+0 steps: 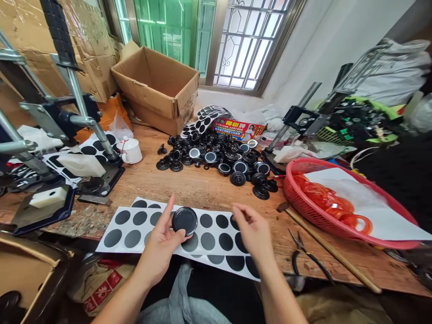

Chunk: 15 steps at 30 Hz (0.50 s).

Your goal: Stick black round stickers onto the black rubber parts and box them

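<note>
My left hand [162, 243] holds a round black cap [184, 221] between thumb and fingers, above a white sheet of round black stickers [135, 227] that hangs over the table's front edge. My right hand [253, 231] hovers just right of the cap, fingers curled and loosely pinched over the sheet; I cannot make out anything in them. A pile of black caps [219, 159], some with silver rims, lies further back in the middle of the wooden table [202, 186].
A red basket [303, 207] with orange rings and white paper sits at right. Pliers [305, 254] and a wooden stick [334, 252] lie beside it. Hand presses stand at left [84, 117] and back right [303, 119]. An open cardboard box [157, 87] and a white cup [131, 150] are behind.
</note>
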Tool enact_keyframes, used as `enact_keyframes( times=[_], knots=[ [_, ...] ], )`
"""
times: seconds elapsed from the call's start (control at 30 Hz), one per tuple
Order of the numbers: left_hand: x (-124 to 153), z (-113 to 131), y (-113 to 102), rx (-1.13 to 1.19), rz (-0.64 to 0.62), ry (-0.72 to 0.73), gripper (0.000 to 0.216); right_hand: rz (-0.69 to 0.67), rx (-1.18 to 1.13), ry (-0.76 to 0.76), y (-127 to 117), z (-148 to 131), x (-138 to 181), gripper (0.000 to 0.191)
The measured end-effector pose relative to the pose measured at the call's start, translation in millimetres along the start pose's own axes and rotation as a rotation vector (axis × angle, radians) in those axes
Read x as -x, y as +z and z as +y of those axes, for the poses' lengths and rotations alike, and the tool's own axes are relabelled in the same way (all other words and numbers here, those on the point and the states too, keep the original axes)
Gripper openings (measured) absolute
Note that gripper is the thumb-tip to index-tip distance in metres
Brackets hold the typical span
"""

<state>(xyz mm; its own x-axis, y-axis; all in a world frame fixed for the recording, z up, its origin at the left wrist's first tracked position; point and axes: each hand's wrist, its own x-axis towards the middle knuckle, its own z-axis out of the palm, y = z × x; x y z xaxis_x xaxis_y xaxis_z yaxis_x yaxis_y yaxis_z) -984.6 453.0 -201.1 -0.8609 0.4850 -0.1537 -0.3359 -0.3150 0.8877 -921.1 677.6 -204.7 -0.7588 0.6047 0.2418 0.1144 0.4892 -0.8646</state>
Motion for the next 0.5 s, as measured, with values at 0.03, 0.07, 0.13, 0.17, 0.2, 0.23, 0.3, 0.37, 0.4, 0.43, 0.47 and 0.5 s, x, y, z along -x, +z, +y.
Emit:
enact_keyframes(
  times=[0.03, 0.07, 0.13, 0.17, 0.2, 0.23, 0.3, 0.37, 0.4, 0.43, 0.47, 0.5],
  knots=[
    [1.1, 2.1, 1.9, 0.018, -0.006, 0.007, 0.091, -0.101, -0.082, -0.054, 11.7, -16.7, 10.4, 0.026],
    [2.3, 4.0, 3.2, 0.035, -0.012, 0.011, 0.094, -0.182, -0.129, -0.098, 21.5, -32.0, 19.5, 0.021],
    [4.5, 7.3, 4.3, 0.057, -0.016, -0.002, 0.096, -0.261, -0.196, -0.136, 35.8, -54.6, 32.3, 0.017],
    [5.4, 8.6, 3.9, 0.067, -0.013, -0.012, 0.095, -0.274, -0.22, -0.129, 41.0, -61.3, 36.0, 0.016],
    [6.2, 9.5, 3.0, 0.077, -0.008, -0.023, 0.094, -0.277, -0.249, -0.103, 45.5, -65.1, 38.3, 0.016],
    [6.9, 10.3, 1.7, 0.085, -0.001, -0.033, 0.091, -0.281, -0.282, -0.062, 49.3, -66.7, 39.5, 0.017],
    [7.8, 11.6, -1.4, 0.096, 0.018, -0.051, 0.078, -0.304, -0.351, 0.044, 55.8, -66.6, 40.2, 0.027],
    [8.3, 13.0, -4.3, 0.11, 0.03, -0.059, 0.06, -0.346, -0.402, 0.141, 60.6, -66.6, 40.7, 0.041],
    [8.5, 13.7, -5.4, 0.121, 0.032, -0.06, 0.051, -0.366, -0.417, 0.173, 62.4, -67.3, 41.1, 0.047],
    [8.6, 14.3, -6.3, 0.136, 0.033, -0.059, 0.043, -0.386, -0.429, 0.197, 63.8, -68.5, 41.6, 0.049],
    [8.8, 14.9, -7.1, 0.152, 0.035, -0.056, 0.038, -0.404, -0.445, 0.214, 65.0, -70.1, 42.1, 0.049],
    [9.0, 15.2, -7.7, 0.167, 0.041, -0.051, 0.035, -0.425, -0.469, 0.228, 65.9, -71.6, 42.6, 0.047]
  ],
)
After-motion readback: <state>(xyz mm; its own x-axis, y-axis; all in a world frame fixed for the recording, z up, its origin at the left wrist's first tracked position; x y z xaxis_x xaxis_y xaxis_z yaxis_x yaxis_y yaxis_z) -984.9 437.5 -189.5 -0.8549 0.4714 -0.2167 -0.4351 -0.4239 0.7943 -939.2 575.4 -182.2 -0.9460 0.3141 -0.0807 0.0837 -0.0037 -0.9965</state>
